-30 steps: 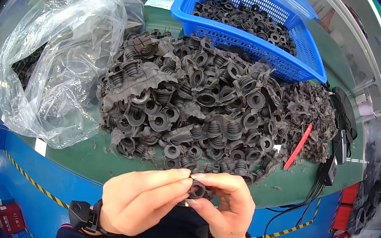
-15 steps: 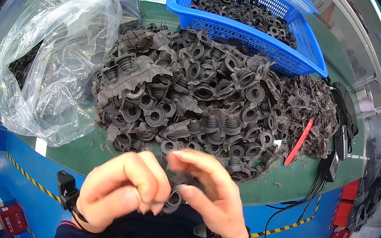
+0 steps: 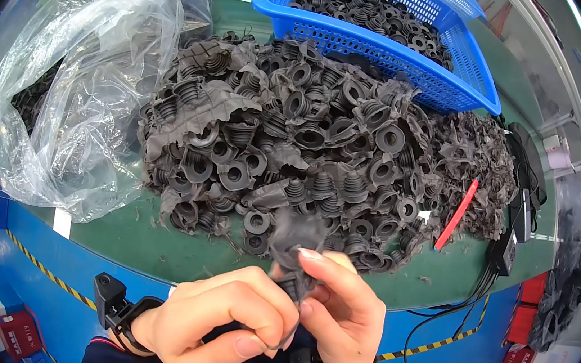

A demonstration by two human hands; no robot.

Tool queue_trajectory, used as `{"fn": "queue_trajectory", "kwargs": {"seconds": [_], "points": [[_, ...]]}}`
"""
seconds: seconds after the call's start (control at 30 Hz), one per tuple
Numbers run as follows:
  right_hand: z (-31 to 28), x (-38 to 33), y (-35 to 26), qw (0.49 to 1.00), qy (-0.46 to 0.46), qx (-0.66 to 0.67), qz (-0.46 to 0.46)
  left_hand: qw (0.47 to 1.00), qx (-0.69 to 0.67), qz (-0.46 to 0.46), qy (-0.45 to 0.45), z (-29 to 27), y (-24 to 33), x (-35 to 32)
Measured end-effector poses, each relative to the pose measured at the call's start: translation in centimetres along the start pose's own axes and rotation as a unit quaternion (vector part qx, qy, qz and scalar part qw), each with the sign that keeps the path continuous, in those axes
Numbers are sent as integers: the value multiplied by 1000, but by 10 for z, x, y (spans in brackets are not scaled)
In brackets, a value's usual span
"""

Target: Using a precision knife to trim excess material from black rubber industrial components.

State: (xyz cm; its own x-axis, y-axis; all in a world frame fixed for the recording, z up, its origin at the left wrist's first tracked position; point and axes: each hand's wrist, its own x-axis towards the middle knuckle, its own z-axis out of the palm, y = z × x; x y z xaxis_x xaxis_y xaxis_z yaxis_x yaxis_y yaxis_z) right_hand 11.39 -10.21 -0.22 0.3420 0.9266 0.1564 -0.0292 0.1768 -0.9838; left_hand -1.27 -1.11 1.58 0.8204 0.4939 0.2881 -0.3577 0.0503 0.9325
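Note:
My left hand and my right hand meet at the near edge of the bench, both pinching one dark grey rubber bellows part with thin flash hanging from it. The part is lifted just above the fingers, in front of a big heap of the same ribbed rubber parts on the green bench top. Behind the heap stands a blue plastic basket holding several smaller black rubber pieces.
A large clear plastic bag with dark parts inside lies at the left. A pile of torn rubber scraps and a red pen-like tool sit at the right, with black cables running over the bench edge.
Both hands have risen and closed tighter together. The rubber part, earlier held low between the fingers, is now pulled up above them with its flash spread out.

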Motion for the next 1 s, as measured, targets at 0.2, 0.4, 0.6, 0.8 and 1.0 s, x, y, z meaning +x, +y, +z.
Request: {"fn": "queue_trajectory", "kwargs": {"seconds": [0.2, 0.4, 0.6, 0.8, 1.0], "points": [[-8, -1, -13, 987, -14, 115, 109, 954, -114, 63, 270, -30, -2, 20], [-6, 1, -18, 979, -40, 157, 124, 975, 159, 44, 148, -20, 0, 3], [-14, -1, -14, 968, -54, 210, 124, 879, 467, 93, 11, -19, 12, 6], [-3, -2, -7, 909, 117, -355, -184, 697, 652, 293, 52, -14, -6, 3], [1, 3, -4, 770, 193, -530, -299, 637, 683, 353, 60, -8, -12, 2]]}}
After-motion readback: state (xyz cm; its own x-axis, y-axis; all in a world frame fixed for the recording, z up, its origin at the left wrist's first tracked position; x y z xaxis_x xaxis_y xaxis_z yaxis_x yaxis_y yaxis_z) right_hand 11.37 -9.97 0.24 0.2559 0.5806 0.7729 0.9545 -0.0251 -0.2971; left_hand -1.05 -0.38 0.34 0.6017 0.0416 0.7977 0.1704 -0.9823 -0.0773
